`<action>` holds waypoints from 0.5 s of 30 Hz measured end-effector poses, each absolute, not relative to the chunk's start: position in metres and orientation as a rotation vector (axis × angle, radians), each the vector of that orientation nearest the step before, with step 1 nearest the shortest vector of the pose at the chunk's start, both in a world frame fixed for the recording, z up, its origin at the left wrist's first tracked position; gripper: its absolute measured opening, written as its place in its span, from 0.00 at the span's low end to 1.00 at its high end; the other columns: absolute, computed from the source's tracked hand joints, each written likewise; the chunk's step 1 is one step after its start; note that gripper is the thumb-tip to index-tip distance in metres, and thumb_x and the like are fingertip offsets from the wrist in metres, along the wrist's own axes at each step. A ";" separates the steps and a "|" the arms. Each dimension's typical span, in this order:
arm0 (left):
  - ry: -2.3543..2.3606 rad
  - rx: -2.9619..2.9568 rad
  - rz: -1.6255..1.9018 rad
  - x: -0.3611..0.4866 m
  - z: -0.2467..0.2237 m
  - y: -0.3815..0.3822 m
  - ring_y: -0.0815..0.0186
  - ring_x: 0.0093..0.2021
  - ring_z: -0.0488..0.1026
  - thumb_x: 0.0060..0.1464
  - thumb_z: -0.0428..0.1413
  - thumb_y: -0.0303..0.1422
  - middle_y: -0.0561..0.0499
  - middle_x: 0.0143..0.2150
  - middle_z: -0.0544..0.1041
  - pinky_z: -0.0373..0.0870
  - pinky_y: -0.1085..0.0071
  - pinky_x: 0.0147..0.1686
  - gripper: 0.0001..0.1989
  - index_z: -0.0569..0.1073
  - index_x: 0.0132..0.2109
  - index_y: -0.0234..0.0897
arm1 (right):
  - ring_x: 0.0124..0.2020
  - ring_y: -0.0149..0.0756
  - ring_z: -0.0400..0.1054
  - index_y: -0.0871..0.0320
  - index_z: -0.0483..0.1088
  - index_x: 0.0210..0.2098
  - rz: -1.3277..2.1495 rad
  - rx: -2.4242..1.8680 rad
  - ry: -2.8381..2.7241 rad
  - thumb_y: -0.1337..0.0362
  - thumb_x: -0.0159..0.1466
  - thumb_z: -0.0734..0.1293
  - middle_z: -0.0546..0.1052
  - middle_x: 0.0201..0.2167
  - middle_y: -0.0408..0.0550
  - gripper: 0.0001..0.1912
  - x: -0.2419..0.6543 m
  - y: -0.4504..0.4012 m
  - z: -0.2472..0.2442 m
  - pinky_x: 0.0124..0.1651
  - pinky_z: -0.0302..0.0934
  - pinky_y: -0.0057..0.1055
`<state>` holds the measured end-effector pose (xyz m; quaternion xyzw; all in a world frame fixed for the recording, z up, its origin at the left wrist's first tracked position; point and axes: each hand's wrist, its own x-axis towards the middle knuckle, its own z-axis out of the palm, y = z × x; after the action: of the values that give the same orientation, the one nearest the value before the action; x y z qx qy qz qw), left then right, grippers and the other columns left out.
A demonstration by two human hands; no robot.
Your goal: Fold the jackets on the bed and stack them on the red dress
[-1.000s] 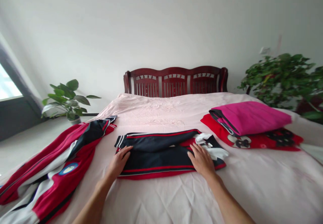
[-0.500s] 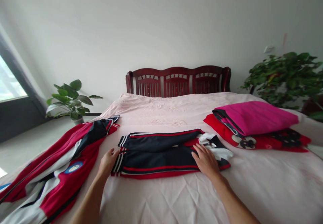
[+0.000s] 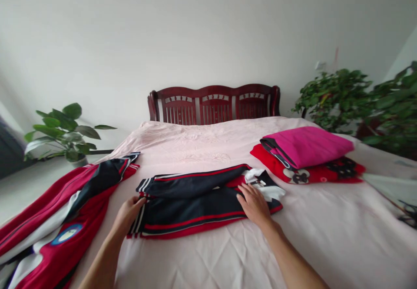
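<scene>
Head view: right hand (image 3: 256,204) palm down, fingers loosely spread, resting on the folded navy-and-red garment (image 3: 195,210) near its right end; no grip visible. Left hand (image 3: 128,213) is at the garment's left end, fingertips touching the white-striped cuffs (image 3: 138,221); thumb side partly hidden, can't tell whether it pinches any fabric or just rests.

Garment lies flat, long axis roughly left-right, centered in front of the person on the pink bedsheet (image 3: 202,258). 2 navy lengths run side by side, red trim along both outer edges. White cloth (image 3: 273,192) bunched at its right end, just past the right hand.

Left of it, apart: red-navy-white jacket (image 3: 87,219), spread out, 1 round blue-rimmed patch (image 3: 67,234) on it. Right and farther back: magenta garment (image 3: 312,145), folded, stacked on a folded red garment (image 3: 312,178) with dark figures.

Beyond: dark red wooden headboard (image 3: 215,104) with 3 panels, against the pale wall (image 3: 208,28). 1 potted plant (image 3: 65,130) left, leafy greenery (image 3: 335,97) right.
</scene>
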<state>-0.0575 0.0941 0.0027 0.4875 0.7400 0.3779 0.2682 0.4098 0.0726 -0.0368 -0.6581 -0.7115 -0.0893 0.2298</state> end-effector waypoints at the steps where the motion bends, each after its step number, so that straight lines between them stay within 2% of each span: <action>1: 1.958 1.284 1.022 -0.056 0.003 0.094 0.52 0.34 0.81 0.46 0.58 0.45 0.48 0.25 0.81 0.75 0.66 0.31 0.15 0.76 0.31 0.36 | 0.64 0.51 0.61 0.60 0.71 0.58 -0.246 -1.799 -1.953 0.60 0.69 0.58 0.73 0.60 0.55 0.23 0.410 0.073 -0.037 0.65 0.55 0.48; 4: 1.834 1.179 1.026 -0.052 0.006 0.091 0.54 0.37 0.82 0.50 0.56 0.46 0.47 0.30 0.83 0.78 0.65 0.36 0.19 0.77 0.39 0.35 | 0.64 0.51 0.61 0.60 0.72 0.58 -0.248 -1.788 -1.939 0.60 0.68 0.59 0.73 0.59 0.56 0.22 0.410 0.073 -0.038 0.64 0.55 0.48; 6: 1.710 1.014 1.004 -0.049 0.009 0.088 0.54 0.37 0.82 0.51 0.58 0.44 0.47 0.31 0.83 0.79 0.64 0.37 0.18 0.77 0.41 0.34 | 0.63 0.51 0.62 0.61 0.72 0.57 -0.248 -1.784 -1.942 0.61 0.68 0.59 0.74 0.58 0.56 0.22 0.410 0.073 -0.039 0.64 0.55 0.48; 11: 1.527 0.719 1.010 -0.042 0.020 0.081 0.54 0.31 0.82 0.52 0.62 0.36 0.48 0.27 0.82 0.80 0.62 0.35 0.15 0.77 0.46 0.34 | 0.61 0.49 0.64 0.59 0.74 0.54 -0.251 -1.741 -1.940 0.64 0.68 0.58 0.76 0.56 0.53 0.20 0.408 0.071 -0.037 0.64 0.55 0.47; 15: 1.560 0.710 1.043 -0.061 0.026 0.076 0.53 0.30 0.82 0.52 0.62 0.33 0.49 0.28 0.83 0.80 0.60 0.33 0.20 0.74 0.53 0.36 | 0.54 0.43 0.70 0.56 0.77 0.48 -0.269 -1.735 -1.883 0.67 0.67 0.58 0.79 0.50 0.51 0.17 0.409 0.063 -0.027 0.64 0.52 0.44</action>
<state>-0.0606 0.0758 0.0265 0.2983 0.6556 0.4382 0.5377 0.4093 0.0630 -0.0267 -0.6470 -0.7022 -0.1004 0.2796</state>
